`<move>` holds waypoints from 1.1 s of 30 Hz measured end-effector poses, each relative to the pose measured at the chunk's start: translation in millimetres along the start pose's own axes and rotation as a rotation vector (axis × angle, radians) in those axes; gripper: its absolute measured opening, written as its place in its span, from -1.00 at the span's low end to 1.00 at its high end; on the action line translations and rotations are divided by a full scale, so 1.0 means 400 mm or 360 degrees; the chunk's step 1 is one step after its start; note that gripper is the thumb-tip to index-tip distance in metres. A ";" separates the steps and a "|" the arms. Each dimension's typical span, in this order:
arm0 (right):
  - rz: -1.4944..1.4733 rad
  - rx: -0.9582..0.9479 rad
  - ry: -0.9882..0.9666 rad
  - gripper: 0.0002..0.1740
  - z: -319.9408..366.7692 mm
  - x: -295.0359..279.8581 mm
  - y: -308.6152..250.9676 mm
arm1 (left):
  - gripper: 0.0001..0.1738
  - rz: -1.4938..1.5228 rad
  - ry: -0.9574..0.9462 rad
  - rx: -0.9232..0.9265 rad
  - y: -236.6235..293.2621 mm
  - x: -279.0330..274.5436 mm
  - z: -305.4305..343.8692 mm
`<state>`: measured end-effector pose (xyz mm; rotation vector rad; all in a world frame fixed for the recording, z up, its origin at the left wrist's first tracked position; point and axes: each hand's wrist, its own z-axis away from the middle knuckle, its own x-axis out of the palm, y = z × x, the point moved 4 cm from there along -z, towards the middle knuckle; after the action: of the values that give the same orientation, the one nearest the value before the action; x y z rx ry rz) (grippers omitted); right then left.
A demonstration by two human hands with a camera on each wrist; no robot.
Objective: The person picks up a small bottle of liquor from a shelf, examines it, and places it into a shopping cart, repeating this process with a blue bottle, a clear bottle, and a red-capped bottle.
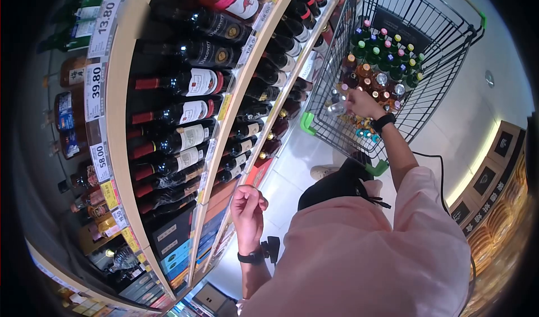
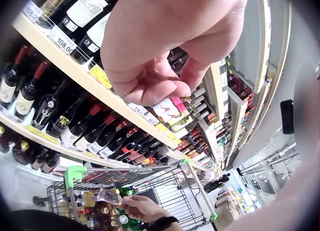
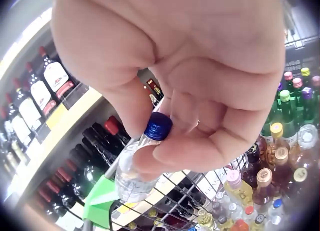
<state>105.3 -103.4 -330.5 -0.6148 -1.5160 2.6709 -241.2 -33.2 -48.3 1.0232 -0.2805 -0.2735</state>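
My right hand (image 1: pixel 364 103) pinches a small clear bottle (image 3: pixel 131 173) just below its dark blue cap (image 3: pixel 158 126), between thumb and fingers. The bottle hangs tilted over the near-left part of a wire shopping cart (image 1: pixel 443 98). Many bottles stand in the cart beside this hand: green ones (image 1: pixel 387 61) at the far end, amber ones (image 1: pixel 366 70) in the middle, and small ones with coloured caps (image 3: pixel 250 211) nearer. My left hand (image 1: pixel 247 207) hangs in front of the wine shelf with its fingers loosely curled and nothing in them.
Wine bottles (image 1: pixel 196 82) lie and stand on tiered shelves to the left, with price tags (image 1: pixel 94 92) along the edges. The cart's green corner piece (image 1: pixel 307 123) is close to the lower shelf. A display of woven baskets (image 1: pixel 499 216) stands at right. Tiled floor (image 1: pixel 281 176) runs between.
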 end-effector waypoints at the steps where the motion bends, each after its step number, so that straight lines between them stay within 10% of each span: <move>1: 0.0121 -0.0013 0.0000 -0.78 -0.008 0.008 0.011 | -0.94 0.0003 0.0001 -0.0005 -0.001 -0.001 0.000; 14: 0.0675 0.0238 -0.0211 -0.66 -0.103 0.265 0.309 | -0.93 -0.0011 0.0209 -0.0068 -0.005 -0.027 -0.010; 33: 0.0935 0.0222 -0.0524 -0.66 -0.143 0.409 0.300 | -0.91 -0.0070 0.0354 -0.0255 -0.059 -0.019 -0.001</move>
<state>-4.4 -87.8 -509.8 -0.7362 -1.3502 3.4343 -250.2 -41.9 -69.6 0.8931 -0.0338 -0.2161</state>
